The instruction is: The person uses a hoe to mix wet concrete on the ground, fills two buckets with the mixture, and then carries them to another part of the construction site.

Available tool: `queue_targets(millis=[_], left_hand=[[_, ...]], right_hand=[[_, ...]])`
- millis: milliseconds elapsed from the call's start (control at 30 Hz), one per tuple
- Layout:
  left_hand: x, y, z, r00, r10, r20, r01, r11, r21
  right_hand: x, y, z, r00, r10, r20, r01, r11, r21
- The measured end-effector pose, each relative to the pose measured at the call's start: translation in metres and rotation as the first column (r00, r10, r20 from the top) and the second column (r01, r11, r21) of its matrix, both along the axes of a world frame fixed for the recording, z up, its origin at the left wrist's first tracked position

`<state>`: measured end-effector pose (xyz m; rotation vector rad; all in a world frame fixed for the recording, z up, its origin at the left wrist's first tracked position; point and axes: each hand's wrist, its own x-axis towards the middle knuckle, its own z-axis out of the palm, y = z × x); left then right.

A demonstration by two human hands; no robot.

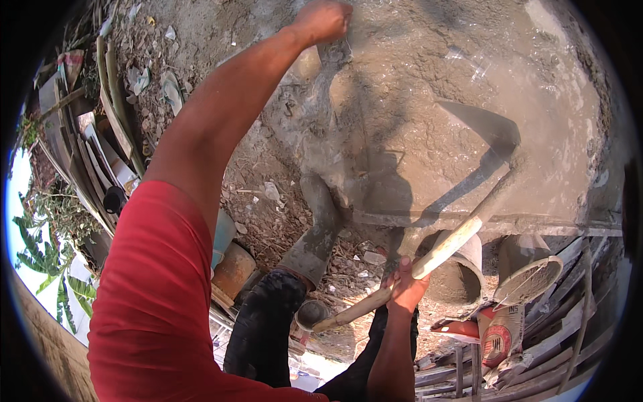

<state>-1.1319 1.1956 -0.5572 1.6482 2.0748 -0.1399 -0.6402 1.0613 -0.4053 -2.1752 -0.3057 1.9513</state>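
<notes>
My right hand is closed round the pale wooden handle of a hoe. The hoe's grey metal blade rests in wet grey-brown mortar, and the handle slants down past my legs. Stretched far forward, my left hand is closed above the mortar's left side near the top edge. Whatever its fingers hold is hidden. Below that hand is a murky patch of mud or splash, too unclear to name. My mud-coated boot stands beside the mortar's near edge.
Two mortar-smeared buckets lie tipped at the near right, by a straight edge bordering the mortar. Behind them are a cement bag and wooden slats. Boards and bamboo are piled at left. Rubble litters the ground.
</notes>
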Motion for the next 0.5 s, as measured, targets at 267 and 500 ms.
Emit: queue_targets(millis=[267,500], left_hand=[[0.051,-0.09,0.003,0.946,0.307,-0.106,-0.322,0.85,-0.417],[0.05,-0.061,-0.036,0.798,0.597,-0.081,-0.6,0.773,-0.206]], right_hand=[[0.003,0.007,0.007,0.998,-0.006,0.069,0.003,0.999,0.034],[-0.001,0.009,0.007,0.999,0.031,0.02,-0.031,0.999,0.011]])
